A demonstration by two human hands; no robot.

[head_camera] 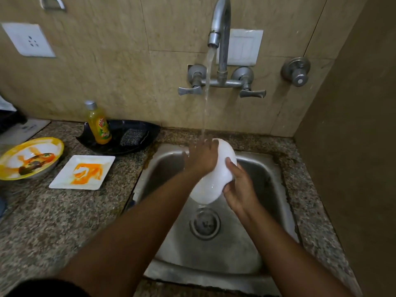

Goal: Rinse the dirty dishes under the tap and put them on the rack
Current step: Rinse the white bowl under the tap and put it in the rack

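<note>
right hand (237, 187) grips the white bowl (214, 179), left hand (201, 157) lies open on it — best to keep turning it under the tap (218, 24) stream — rub every side.

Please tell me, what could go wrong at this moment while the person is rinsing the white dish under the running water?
1. The white dish is wet and held tilted over the sink by the right hand, while the left hand rubs it; it may slip and chip.
2. The water stream lands on the left hand and dish edge, so it may splash onto the counter.
3. No rack is visible, so the dripping dish may have to be carried out of view.
</note>
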